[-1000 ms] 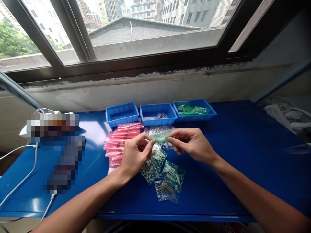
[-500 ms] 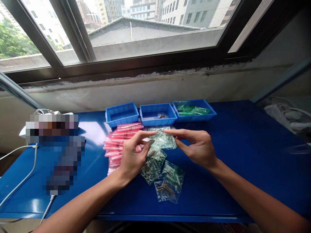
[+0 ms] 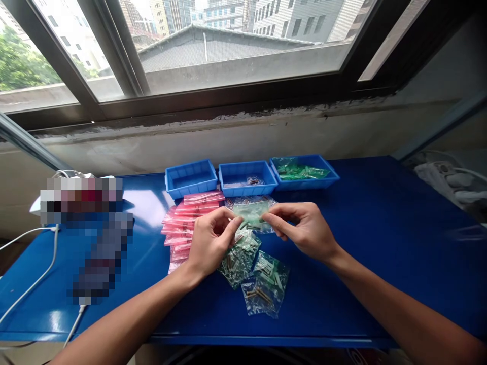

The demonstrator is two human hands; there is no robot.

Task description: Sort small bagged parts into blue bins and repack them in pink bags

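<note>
"As you hold it now, where does the held green packet [image 3: 250,209] lie from your hands?"

"Entry one: held green packet, translucent, single. Location: between your two hands, above the table [image 3: 365,223], its visible long axis running crosswise from one hand to the other. Neither hand is clearly nearer; you have one at each end."

"State of the hands?"

"Left hand [image 3: 211,241]: thumb and forefinger pinching the left end. Right hand [image 3: 306,228]: thumb and forefinger pinching the right end, other fingers curled below. Most of the visible sheet lies just beyond your fingertips (whether the slim pieces below it sit inside or behind it, I cannot tell)."

"And about you?"

"Pink packets [image 3: 182,225]: overlapping, beside your left hand. Heaped packets [image 3: 239,261]: on the near side of the held one. Clear packet [image 3: 261,299], brownish pieces visible: nearer you, overlapping a loose green packet [image 3: 277,268]. Farther back, three blue bins in a row: left bin [image 3: 192,189]; middle bin [image 3: 249,191], with clear packaging and brownish pieces inside; right bin [image 3: 306,185], holding green packaging [image 3: 300,172]."
</note>
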